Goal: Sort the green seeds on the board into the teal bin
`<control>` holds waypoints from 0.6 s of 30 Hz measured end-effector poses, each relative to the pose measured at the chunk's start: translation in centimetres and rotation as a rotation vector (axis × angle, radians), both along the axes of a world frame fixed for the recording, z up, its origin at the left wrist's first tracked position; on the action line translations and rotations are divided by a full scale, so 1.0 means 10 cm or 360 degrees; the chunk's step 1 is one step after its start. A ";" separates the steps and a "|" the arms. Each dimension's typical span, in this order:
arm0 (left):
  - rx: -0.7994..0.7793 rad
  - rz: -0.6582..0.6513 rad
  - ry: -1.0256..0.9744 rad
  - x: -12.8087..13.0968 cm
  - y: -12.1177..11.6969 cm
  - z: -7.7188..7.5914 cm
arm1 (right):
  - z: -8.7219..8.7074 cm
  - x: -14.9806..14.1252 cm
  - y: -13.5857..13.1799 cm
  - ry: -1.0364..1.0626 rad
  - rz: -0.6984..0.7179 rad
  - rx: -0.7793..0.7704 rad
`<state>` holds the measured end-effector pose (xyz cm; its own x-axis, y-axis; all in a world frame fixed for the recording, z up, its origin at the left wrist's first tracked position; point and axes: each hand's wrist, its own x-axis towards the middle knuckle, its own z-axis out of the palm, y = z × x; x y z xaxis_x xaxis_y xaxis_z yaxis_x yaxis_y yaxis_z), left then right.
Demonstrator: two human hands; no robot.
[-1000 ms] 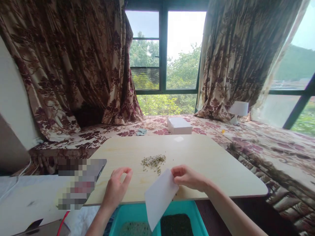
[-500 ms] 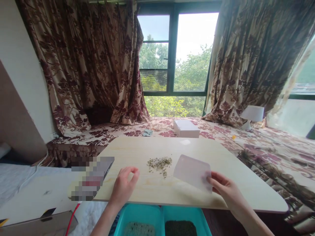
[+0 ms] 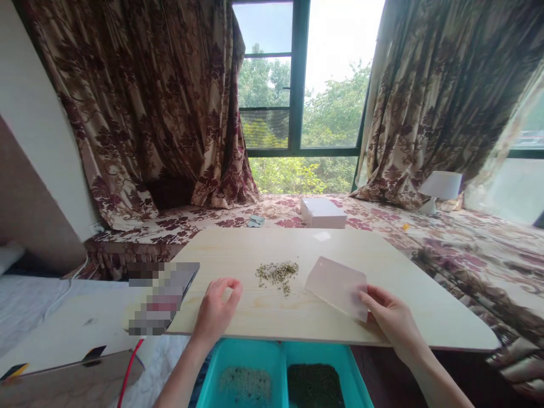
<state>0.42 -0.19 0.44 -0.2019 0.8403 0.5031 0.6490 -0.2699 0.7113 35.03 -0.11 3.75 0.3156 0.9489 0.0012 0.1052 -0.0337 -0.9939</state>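
My right hand (image 3: 389,311) pinches the right end of a thin translucent plastic scraper (image 3: 334,286), tilted over the wooden-top table (image 3: 408,294). Left of the scraper lies a loose pile of small greenish beans or seeds (image 3: 277,273), mixed with some pale bits; their kind is too small to tell. My left hand (image 3: 219,306) is to the left of the pile, near the table's front edge. Its thumb and index finger curl together into a ring, with nothing visible between them. Below the front edge sits a turquoise two-compartment bin (image 3: 284,374), pale grains on the left, dark green ones on the right.
A blurred-out flat device (image 3: 159,306) lies at the table's left edge, with a red cable (image 3: 128,371) hanging from it. Behind the table, a white box (image 3: 323,213), a folded cloth (image 3: 255,221) and a lamp (image 3: 440,187) stand on the flowered sill cover.
The view has tipped slightly downward, so everything sits a little higher apart from the bin's contents showing more. The scraper keeps its place right of the pile; both hands have barely moved.
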 end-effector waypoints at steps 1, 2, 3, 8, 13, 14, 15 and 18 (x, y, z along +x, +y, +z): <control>0.0005 0.0001 -0.0003 0.00 0.00 0.00 | -0.01 -0.01 -0.02 0.0000 0.0013 0.0001; 0.0009 0.0003 -0.0006 0.00 0.00 0.00 | -0.02 -0.02 -0.04 -0.0003 0.0023 0.0010; 0.0014 0.0005 -0.0008 0.00 0.00 0.00 | -0.03 -0.04 -0.05 -0.0002 0.0029 0.0024; 0.0031 0.0001 0.0000 0.00 0.01 0.01 | -0.08 -0.12 -0.13 0.0053 0.0061 0.0008; 0.0034 0.0010 -0.0002 0.01 0.01 0.02 | -0.13 -0.27 -0.26 0.0041 0.0220 -0.0042; 0.0033 0.0013 -0.0004 0.01 0.01 0.03 | -0.16 -0.33 -0.31 0.0037 0.0291 -0.0064; 0.0031 0.0015 -0.0005 0.01 0.01 0.03 | -0.19 -0.39 -0.37 0.0033 0.0369 -0.0092; 0.0024 0.0020 -0.0010 0.01 0.01 0.04 | -0.25 -0.54 -0.53 0.0014 0.0519 -0.0154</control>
<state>0.53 -0.06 0.80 -0.2159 0.8299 0.5144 0.6479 -0.2724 0.7114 29.68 -5.45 1.26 -0.0052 0.9955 -0.0951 0.1174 -0.0938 -0.9886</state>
